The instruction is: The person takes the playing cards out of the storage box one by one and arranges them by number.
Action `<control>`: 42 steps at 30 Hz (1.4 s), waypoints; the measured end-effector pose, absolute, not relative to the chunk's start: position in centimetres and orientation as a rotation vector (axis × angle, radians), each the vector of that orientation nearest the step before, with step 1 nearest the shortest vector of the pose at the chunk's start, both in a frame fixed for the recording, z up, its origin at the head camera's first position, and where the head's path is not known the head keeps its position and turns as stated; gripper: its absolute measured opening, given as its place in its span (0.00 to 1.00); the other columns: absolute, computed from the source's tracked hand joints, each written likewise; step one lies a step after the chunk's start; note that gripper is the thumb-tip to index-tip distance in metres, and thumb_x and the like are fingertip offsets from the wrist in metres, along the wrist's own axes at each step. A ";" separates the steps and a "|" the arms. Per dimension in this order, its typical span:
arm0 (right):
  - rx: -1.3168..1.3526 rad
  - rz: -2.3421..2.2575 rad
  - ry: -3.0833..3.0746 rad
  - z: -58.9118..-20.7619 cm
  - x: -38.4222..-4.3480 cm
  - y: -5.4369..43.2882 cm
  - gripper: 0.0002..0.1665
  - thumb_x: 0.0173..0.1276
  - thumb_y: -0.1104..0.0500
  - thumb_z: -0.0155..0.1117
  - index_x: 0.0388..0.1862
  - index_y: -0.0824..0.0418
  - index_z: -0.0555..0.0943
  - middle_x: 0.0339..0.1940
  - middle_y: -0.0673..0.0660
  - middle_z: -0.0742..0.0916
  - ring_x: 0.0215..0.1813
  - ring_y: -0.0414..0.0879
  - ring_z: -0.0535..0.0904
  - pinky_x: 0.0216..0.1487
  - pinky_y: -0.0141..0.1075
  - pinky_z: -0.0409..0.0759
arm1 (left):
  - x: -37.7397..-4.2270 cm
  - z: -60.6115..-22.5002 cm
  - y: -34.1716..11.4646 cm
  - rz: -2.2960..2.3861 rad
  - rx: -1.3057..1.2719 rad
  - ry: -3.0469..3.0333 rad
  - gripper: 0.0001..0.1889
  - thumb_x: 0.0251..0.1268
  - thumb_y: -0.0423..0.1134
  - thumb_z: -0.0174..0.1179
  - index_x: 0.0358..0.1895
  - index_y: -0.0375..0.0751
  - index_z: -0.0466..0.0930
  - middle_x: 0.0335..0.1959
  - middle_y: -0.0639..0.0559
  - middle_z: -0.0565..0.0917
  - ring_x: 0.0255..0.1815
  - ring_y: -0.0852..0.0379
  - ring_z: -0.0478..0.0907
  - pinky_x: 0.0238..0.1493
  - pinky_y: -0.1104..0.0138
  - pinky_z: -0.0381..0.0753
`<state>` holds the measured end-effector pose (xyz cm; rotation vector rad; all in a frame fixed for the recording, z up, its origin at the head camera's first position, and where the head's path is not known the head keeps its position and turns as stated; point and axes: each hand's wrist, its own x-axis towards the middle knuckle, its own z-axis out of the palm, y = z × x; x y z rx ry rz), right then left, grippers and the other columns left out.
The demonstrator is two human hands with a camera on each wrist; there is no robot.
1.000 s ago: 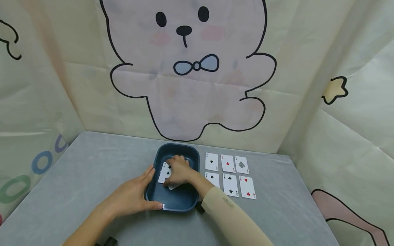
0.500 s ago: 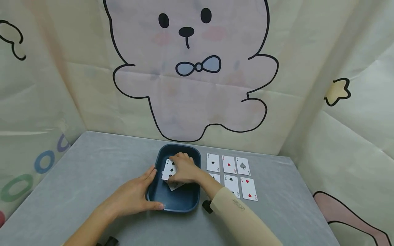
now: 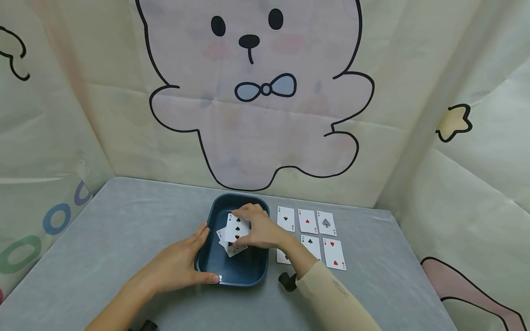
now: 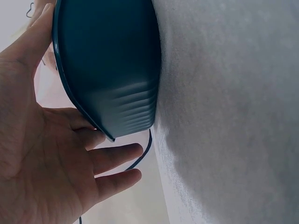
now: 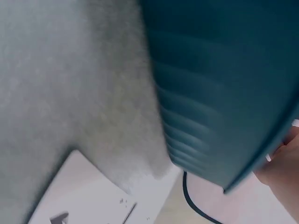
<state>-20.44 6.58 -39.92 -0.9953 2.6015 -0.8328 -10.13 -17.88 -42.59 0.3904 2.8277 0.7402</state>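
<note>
My right hand point(image 3: 262, 227) pinches a playing card point(image 3: 236, 226) with black pips between thumb and fingers, over the dark blue plastic tray point(image 3: 232, 273). Beneath that card, other playing cards point(image 3: 234, 251) lie loosely fanned in the tray, partly covered. Spanning the tray's left side is my left hand point(image 3: 175, 264), its thumb at the near left corner and its fingertips along the left rim. In the left wrist view, this hand point(image 4: 51, 154) has thumb and forefingers at the rim, while two fingers stretch out free of it. The right wrist view shows mostly the tray's ribbed side point(image 5: 205, 112).
Right of the tray, cards lie face up in two rows. The back row holds the ace of clubs point(image 3: 285, 218), ace of hearts point(image 3: 307, 221) and ace of spades point(image 3: 326, 223). In front are twos, including hearts point(image 3: 334, 253); my right forearm partly covers this row.
My right hand has drawn the black-pip card up and rightward off the others, showing more of its face and of the cards beneath. My left hand stays at the tray.
</note>
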 end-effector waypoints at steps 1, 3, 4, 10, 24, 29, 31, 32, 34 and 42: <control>-0.991 -0.852 2.599 -39.7 -20.3 6.8 0.47 0.56 0.49 0.78 0.76 0.58 0.76 0.70 0.58 0.77 0.69 0.53 0.67 0.63 0.52 0.72 | -10.1 -42.6 -17.9 0.739 0.390 2.830 0.71 0.44 0.83 0.66 0.84 0.36 0.54 0.85 0.41 0.53 0.75 0.35 0.69 0.65 0.38 0.74; -0.980 -0.882 2.602 -39.3 -20.0 7.3 0.48 0.56 0.48 0.78 0.76 0.58 0.75 0.70 0.58 0.77 0.70 0.54 0.66 0.64 0.54 0.73 | -10.1 -42.6 -17.9 0.737 0.394 2.835 0.71 0.44 0.83 0.66 0.84 0.36 0.54 0.85 0.41 0.53 0.75 0.36 0.69 0.66 0.38 0.74; -0.975 -0.900 2.604 -39.1 -19.9 7.6 0.48 0.55 0.48 0.78 0.76 0.58 0.75 0.70 0.58 0.77 0.70 0.54 0.66 0.64 0.55 0.73 | -10.1 -42.5 -17.9 0.738 0.394 2.836 0.71 0.44 0.83 0.66 0.84 0.36 0.54 0.85 0.41 0.53 0.75 0.36 0.70 0.66 0.38 0.74; -0.937 -1.007 2.605 -39.0 -19.0 9.0 0.49 0.52 0.48 0.78 0.75 0.57 0.76 0.70 0.55 0.76 0.68 0.50 0.67 0.62 0.52 0.75 | -10.1 -42.5 -17.8 0.746 0.386 2.833 0.71 0.43 0.83 0.67 0.84 0.36 0.54 0.85 0.40 0.54 0.75 0.35 0.70 0.66 0.38 0.75; -0.944 -1.022 2.679 -38.5 -16.3 11.5 0.49 0.52 0.50 0.77 0.75 0.55 0.76 0.68 0.52 0.77 0.67 0.48 0.66 0.62 0.54 0.74 | -10.0 -42.5 -18.0 0.762 0.427 2.872 0.70 0.44 0.81 0.69 0.83 0.34 0.56 0.84 0.39 0.56 0.74 0.35 0.71 0.66 0.40 0.75; -0.943 -1.038 2.675 -38.5 -15.3 12.4 0.49 0.50 0.50 0.79 0.75 0.55 0.77 0.67 0.50 0.77 0.68 0.47 0.65 0.62 0.54 0.74 | -10.0 -42.5 -17.9 0.763 0.415 2.875 0.70 0.44 0.81 0.70 0.83 0.34 0.57 0.84 0.39 0.57 0.73 0.34 0.72 0.65 0.39 0.76; -0.938 -1.052 2.677 -38.6 -14.9 13.0 0.49 0.50 0.51 0.79 0.75 0.55 0.77 0.68 0.49 0.77 0.68 0.46 0.65 0.62 0.54 0.74 | -9.9 -42.5 -17.9 0.765 0.409 2.871 0.70 0.44 0.81 0.70 0.83 0.34 0.56 0.84 0.39 0.56 0.73 0.34 0.71 0.65 0.39 0.75; -0.935 -1.061 2.679 -38.7 -14.8 13.3 0.49 0.50 0.51 0.79 0.75 0.54 0.77 0.68 0.48 0.77 0.68 0.46 0.65 0.62 0.53 0.75 | -9.9 -42.4 -17.9 0.766 0.408 2.870 0.70 0.44 0.80 0.70 0.83 0.34 0.56 0.84 0.39 0.56 0.74 0.35 0.71 0.65 0.39 0.75; -0.921 -1.077 2.680 -39.0 -14.4 13.9 0.49 0.49 0.51 0.80 0.75 0.54 0.77 0.68 0.47 0.76 0.68 0.45 0.64 0.63 0.52 0.75 | -9.9 -42.3 -17.9 0.770 0.412 2.867 0.70 0.45 0.80 0.70 0.83 0.34 0.56 0.84 0.39 0.56 0.74 0.35 0.71 0.66 0.39 0.75; -0.899 -1.018 2.705 -40.3 -13.1 16.0 0.51 0.49 0.49 0.81 0.76 0.52 0.76 0.69 0.48 0.75 0.68 0.44 0.66 0.64 0.51 0.75 | -9.8 -42.3 -18.1 0.776 0.446 2.875 0.69 0.46 0.78 0.71 0.83 0.33 0.56 0.84 0.39 0.56 0.74 0.35 0.71 0.66 0.40 0.74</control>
